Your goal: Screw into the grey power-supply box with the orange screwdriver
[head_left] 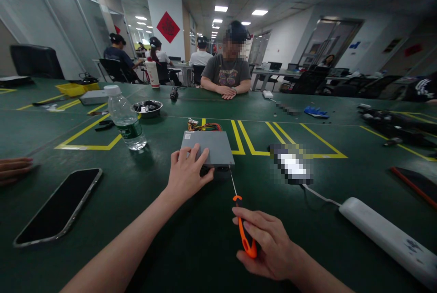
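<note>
A grey metal box (213,146), a computer power supply with coloured wires (205,125) at its far end, lies on the green table (211,247). My left hand (187,172) rests on its near left corner, fingers curled over the top and the near face. My right hand (269,243) is closed around the orange handle of a screwdriver (243,224). The thin shaft runs up and to the left, and its tip meets the box's near right corner.
A black phone (59,206) lies at left, a water bottle (125,117) behind it. A white power strip (389,238) with its cable sits at right. A person sits across the table, another person's hand (13,169) shows at the left edge. Yellow tape lines mark the table.
</note>
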Demonstrator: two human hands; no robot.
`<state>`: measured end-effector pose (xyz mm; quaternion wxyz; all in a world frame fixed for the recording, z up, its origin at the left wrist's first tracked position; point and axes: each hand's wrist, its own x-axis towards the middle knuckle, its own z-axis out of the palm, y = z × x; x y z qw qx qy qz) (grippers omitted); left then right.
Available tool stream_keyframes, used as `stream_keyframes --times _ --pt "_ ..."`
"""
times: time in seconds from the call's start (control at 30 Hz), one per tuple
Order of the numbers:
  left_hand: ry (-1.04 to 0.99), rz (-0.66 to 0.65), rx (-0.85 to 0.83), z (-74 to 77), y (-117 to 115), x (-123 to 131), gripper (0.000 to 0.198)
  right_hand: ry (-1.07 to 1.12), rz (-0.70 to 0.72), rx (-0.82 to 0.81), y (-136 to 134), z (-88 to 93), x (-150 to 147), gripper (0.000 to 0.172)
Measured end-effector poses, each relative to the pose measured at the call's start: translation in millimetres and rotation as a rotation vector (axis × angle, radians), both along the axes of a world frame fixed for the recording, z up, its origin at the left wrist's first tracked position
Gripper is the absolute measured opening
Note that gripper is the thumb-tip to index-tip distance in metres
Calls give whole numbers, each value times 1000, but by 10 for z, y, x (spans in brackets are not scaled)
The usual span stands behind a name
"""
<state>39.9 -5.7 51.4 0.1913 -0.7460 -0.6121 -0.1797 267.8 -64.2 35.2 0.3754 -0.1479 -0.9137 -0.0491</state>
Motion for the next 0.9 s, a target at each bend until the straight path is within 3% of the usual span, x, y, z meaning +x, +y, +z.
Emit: stream_keyframes --times 0.33,0.9 --pt "-5 4 13 -14 4 2 47 -31 111 -43 16 -70 -130 36" --pt "-48 -5 2 2 -5 4 46 -56 85 -71 36 -99 -168 35"
